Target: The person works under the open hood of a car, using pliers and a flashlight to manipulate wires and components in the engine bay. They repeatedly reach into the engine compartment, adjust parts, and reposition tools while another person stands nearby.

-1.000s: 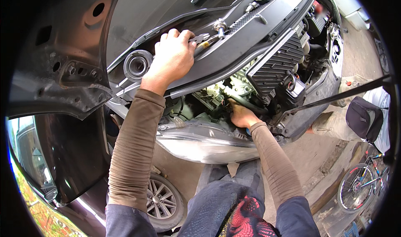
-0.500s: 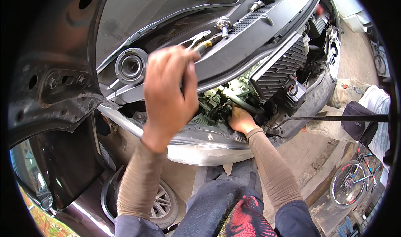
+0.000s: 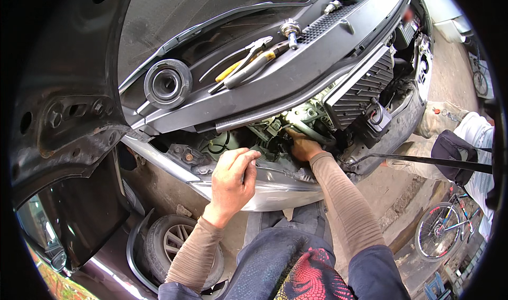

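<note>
My left hand [image 3: 233, 181] is over the silver front edge [image 3: 275, 198] of the car, its fingers curled in and the thumb pressed against them. Whatever is inside that grip, if anything, is hidden. Down in the engine bay, below a thick hose [image 3: 311, 132], reaches my right hand [image 3: 306, 146]; its fingertips disappear among the parts. Beyond the bay, yellow-and-grey handled pliers [image 3: 251, 67] lie on the dark cowl panel [image 3: 312, 62]. Beside them are a headlight bulb [image 3: 291, 33] and a round black rubber cap [image 3: 168, 84].
A ribbed black box [image 3: 360, 88] fills the bay's right side. The raised hood [image 3: 69, 62] stands at the left. Another person with a black pouch [image 3: 455, 151] is at the right, near a dark rod [image 3: 423, 161] and a bicycle [image 3: 439, 228]. A wheel [image 3: 174, 242] sits below left.
My left hand has come down and toward me from over the cowl, uncovering the pliers. My right hand stays in the engine bay.
</note>
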